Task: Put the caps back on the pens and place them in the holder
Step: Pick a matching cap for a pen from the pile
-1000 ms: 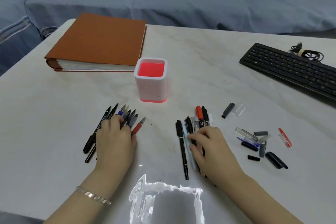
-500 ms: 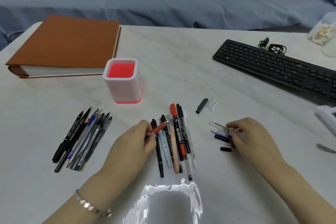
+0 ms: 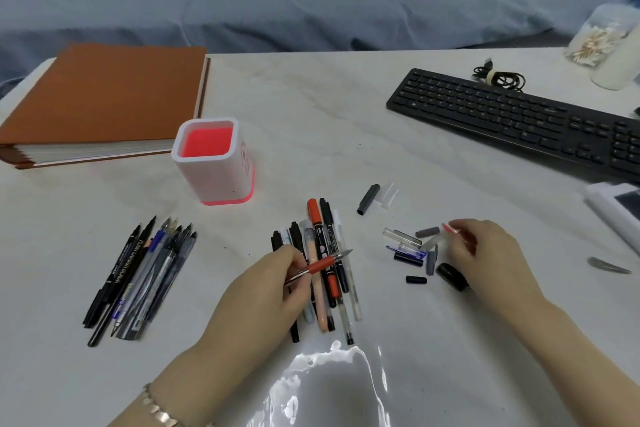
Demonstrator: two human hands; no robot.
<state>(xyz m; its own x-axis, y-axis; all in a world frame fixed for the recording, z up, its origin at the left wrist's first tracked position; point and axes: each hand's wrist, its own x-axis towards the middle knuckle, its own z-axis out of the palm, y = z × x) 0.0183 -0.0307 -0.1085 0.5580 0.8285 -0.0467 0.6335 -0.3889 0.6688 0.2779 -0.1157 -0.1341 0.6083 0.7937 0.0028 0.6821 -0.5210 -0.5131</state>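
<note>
You have one head-worn view. It looks forward and down from the near edge of the desk [image 3: 311, 135], close above it, toward the far edge and the sofa [image 3: 311, 10].

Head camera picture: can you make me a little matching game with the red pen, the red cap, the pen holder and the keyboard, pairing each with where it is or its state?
Things:
1 red pen
2 red cap
3 pen holder
4 keyboard

States:
A pinched by the right hand
B upright, no pens inside
C flat, beside a coiled cable
D held by the left hand, tip bare

Pairs: 1-D, 2-A, 3-B, 4-C
</note>
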